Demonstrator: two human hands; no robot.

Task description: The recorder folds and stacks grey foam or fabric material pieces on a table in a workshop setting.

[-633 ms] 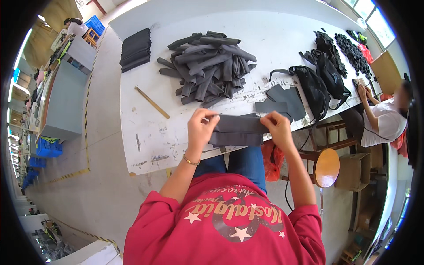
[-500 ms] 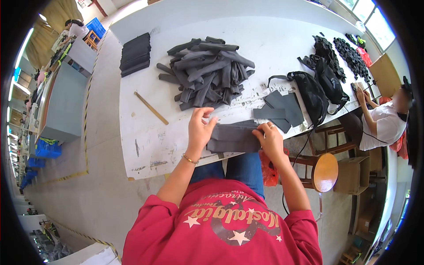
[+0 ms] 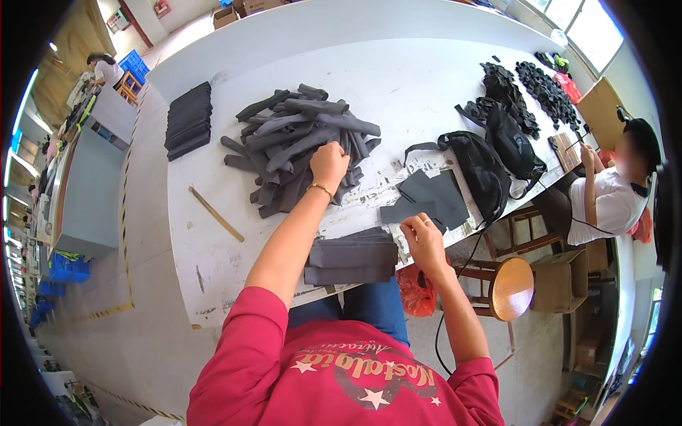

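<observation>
My left hand [image 3: 329, 170] reaches into a heap of rolled dark grey fabric pieces [image 3: 298, 135]. Its fingers are curled closed on a piece at the heap's right side; the fingertips are partly hidden. Near the table's front edge, in front of me, lies a neat stack of flat dark grey fabric strips [image 3: 353, 257]. To the right of that stack hovers my right hand [image 3: 425, 245], fingers loosely bent, thumb a little apart, nothing visible in them. Just beyond it lie several flat dark grey panels [image 3: 433, 199].
A wooden stick [image 3: 217, 214] and a tidy black stack [image 3: 190, 122] lie at left. Black pouches [image 3: 484, 174] and heaps of small black parts [image 3: 509, 99] occupy the right. A co-worker [image 3: 604, 192] sits there, near a wooden stool [image 3: 513, 287].
My left hand has left the stack and moved forward to the heap. My right hand has let go of the stack's right end. The view has shifted, moving the table's contents leftward.
</observation>
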